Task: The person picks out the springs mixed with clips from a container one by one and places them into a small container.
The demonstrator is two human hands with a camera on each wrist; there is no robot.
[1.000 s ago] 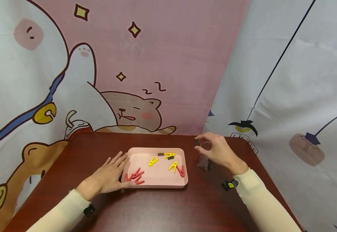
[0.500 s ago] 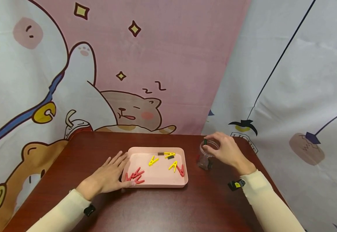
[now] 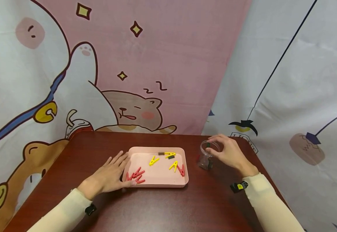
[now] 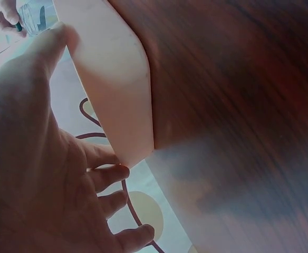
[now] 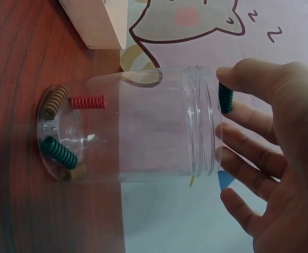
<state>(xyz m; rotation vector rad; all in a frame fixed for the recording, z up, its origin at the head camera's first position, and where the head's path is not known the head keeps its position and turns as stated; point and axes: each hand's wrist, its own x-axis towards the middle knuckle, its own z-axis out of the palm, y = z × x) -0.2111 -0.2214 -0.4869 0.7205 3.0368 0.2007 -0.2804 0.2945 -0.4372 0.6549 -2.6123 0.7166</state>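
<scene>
My right hand (image 3: 229,153) pinches a dark green coil spring (image 5: 226,98) between thumb and index finger, right at the mouth of a clear screw-neck jar (image 5: 148,126). Its other fingers spread beside the jar's rim. Standing upright on the table, the jar has a red spring (image 5: 89,101), another green spring (image 5: 59,152) and brown springs (image 5: 55,102) at its bottom. My left hand (image 3: 107,177) lies with fingers spread against the left end of a pink tray (image 3: 156,186), its thumb on the near rim.
Inside the tray lie yellow A-shaped clips (image 3: 153,160), several red clips (image 3: 138,173), and dark springs (image 3: 161,153) near the far side. A cartoon-printed cloth (image 3: 168,64) hangs behind the brown table (image 3: 156,209).
My right hand has moved a little to the right with the green spring, from left of the jar to over its mouth. My left hand and the tray stay in place.
</scene>
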